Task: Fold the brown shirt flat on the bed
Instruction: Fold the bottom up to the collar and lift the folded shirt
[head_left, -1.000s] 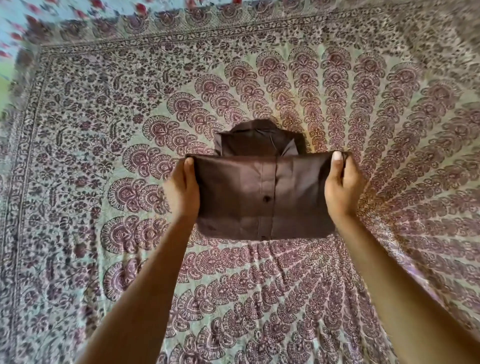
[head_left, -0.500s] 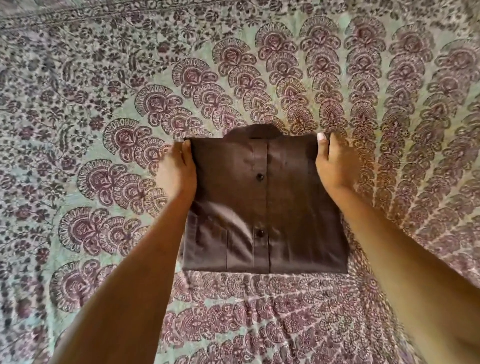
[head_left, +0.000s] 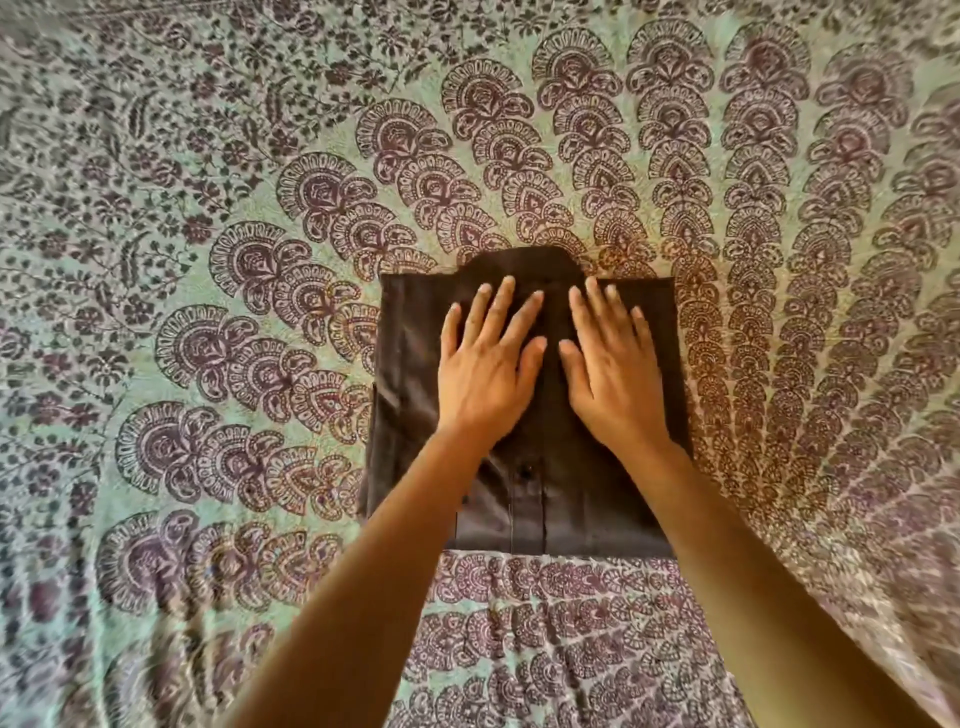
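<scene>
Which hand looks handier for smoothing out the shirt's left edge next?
Probably the left hand: it lies flat on the brown shirt nearer that edge. The right hand rests on the other half.

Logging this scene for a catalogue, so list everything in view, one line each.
Folded brown button-front cotton shirt: one, dark brown, flat on the bed at centre, collar at the far edge.
Printed paisley bedsheet: one, pale green with maroon motifs, covering the whole bed.
Left hand: one, palm down on the shirt's upper left part, fingers spread.
Right hand: one, palm down on the upper right part, beside the left.
</scene>
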